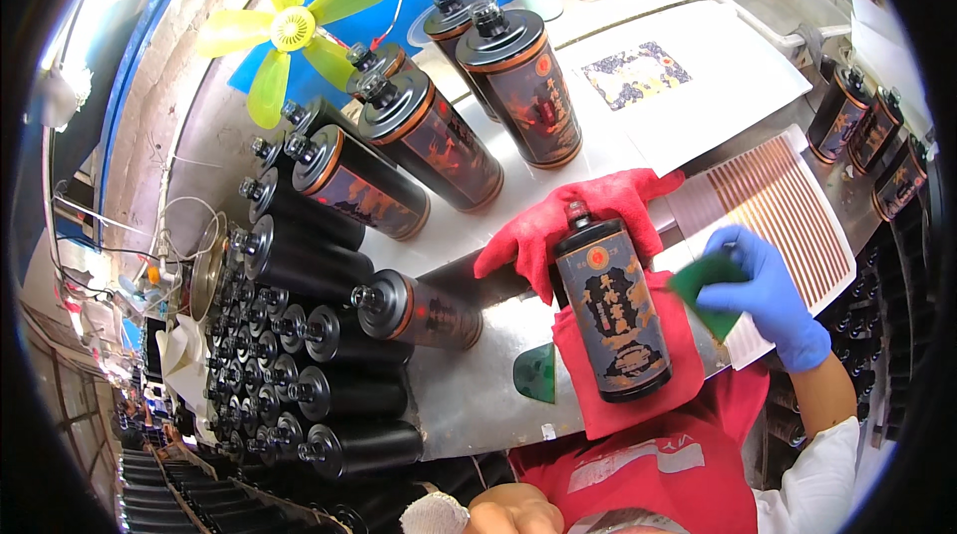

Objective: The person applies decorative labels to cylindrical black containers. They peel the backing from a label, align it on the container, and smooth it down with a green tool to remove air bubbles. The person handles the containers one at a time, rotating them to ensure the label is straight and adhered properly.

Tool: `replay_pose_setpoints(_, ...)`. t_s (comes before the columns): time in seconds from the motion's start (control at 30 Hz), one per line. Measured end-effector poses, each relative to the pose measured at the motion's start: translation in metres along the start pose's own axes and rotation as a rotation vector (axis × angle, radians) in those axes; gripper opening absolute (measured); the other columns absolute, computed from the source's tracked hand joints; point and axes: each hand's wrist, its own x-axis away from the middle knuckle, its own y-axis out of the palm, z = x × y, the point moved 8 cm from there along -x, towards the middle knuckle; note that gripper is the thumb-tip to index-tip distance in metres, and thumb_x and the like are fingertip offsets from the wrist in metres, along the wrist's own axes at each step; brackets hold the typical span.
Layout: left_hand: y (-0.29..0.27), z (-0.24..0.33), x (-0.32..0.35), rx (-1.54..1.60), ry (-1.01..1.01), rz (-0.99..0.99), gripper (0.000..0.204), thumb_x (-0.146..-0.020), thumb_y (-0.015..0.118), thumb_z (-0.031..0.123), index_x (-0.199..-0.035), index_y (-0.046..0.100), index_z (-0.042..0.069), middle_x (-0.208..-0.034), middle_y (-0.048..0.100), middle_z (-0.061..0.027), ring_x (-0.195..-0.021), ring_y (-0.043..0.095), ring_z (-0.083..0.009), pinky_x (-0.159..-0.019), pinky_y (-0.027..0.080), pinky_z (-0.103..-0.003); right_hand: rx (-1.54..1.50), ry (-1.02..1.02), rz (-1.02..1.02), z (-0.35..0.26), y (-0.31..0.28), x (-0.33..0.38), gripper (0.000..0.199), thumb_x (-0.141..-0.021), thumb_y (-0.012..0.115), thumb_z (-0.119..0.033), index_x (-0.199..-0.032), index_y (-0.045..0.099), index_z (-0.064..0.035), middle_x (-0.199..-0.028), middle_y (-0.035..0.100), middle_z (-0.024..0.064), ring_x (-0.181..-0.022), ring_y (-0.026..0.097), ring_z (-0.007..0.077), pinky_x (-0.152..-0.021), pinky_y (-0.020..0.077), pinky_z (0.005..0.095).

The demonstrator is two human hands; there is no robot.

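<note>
My right hand [763, 290], in a blue glove, pinches a green flexible scraper sheet [706, 285] beside a dark bottle with an orange-and-grey decorated front [616, 320]. This bottle lies on red cloth [688, 335], its neck pointing away from me. Only part of my left hand [513, 509] shows at the bottom edge, with a white knit cover [434, 512] on one finger; how its fingers are set is hidden. Another green sheet piece [535, 372] lies on the metal table left of the bottle.
Black bottles [364, 446] crowd the left side, and several decorated ones [523, 85] stand at the back. A yellow fan [292, 28] is at far left. A ribbed white tray [788, 225] sits right, below a white board [718, 75]. More bottles [839, 115] stand far right.
</note>
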Motion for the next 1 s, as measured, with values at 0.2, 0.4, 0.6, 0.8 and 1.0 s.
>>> replay_pose_setpoints(0.2,-0.106,-0.019,0.013,-1.445,-0.245,0.002,0.031,-0.081,0.060,0.003,-0.111,0.061,0.001,-0.094,0.061,-0.0163,-0.085,0.058,-0.0295,-0.076,0.047,-0.036,0.873,-0.789,-0.193,-0.079,0.082,-0.023,0.021,-0.077,0.067,-0.013,-0.098,0.063,-0.0107,-0.082,0.063,0.0093,-0.075,0.062,0.0309,-0.067,0.0503,0.0388)
replay_pose_setpoints(0.4,-0.194,-0.042,0.043,-2.237,-0.612,-0.215,0.043,-0.078,0.071,0.015,-0.113,0.053,-0.002,-0.108,0.053,-0.0250,-0.105,0.046,-0.0439,-0.091,0.036,-0.047,0.974,-1.071,-0.135,-0.096,0.109,-0.054,0.011,-0.074,0.064,-0.012,-0.085,0.064,-0.0151,-0.081,0.061,0.0051,-0.075,0.058,0.0267,-0.069,0.0448,0.0382)
replay_pose_setpoints(0.6,-0.213,-0.040,0.055,-1.730,-0.712,0.045,0.030,-0.081,0.068,0.006,-0.105,0.049,0.001,-0.093,0.057,-0.0108,-0.079,0.058,-0.0213,-0.072,0.048,-0.031,1.042,-0.993,-0.358,-0.022,0.094,0.081,0.034,-0.065,0.064,-0.021,-0.099,0.069,-0.0256,-0.098,0.062,-0.0076,-0.080,0.058,0.0111,-0.063,0.0417,0.0288)
replay_pose_setpoints(0.8,-0.186,-0.033,0.021,-1.162,-0.366,0.449,0.021,-0.090,0.055,-0.001,-0.109,0.050,0.003,-0.095,0.054,-0.0022,-0.083,0.054,-0.0077,-0.074,0.046,-0.022,0.558,-0.364,-0.030,-0.021,0.052,0.055,0.018,-0.080,0.069,-0.010,-0.095,0.060,-0.0061,-0.076,0.062,0.0044,-0.060,0.058,0.0122,-0.053,0.0465,0.0271)
replay_pose_setpoints(1.0,-0.132,-0.101,-0.043,-1.313,-0.318,0.200,0.021,-0.088,0.063,0.008,-0.106,0.053,0.001,-0.093,0.055,-0.0070,-0.084,0.055,-0.0128,-0.075,0.046,-0.027,0.271,-0.417,0.129,-0.028,0.070,-0.016,0.029,-0.088,0.057,-0.007,-0.116,0.048,-0.0040,-0.092,0.057,0.0092,-0.085,0.057,0.0121,-0.076,0.0476,0.0261)
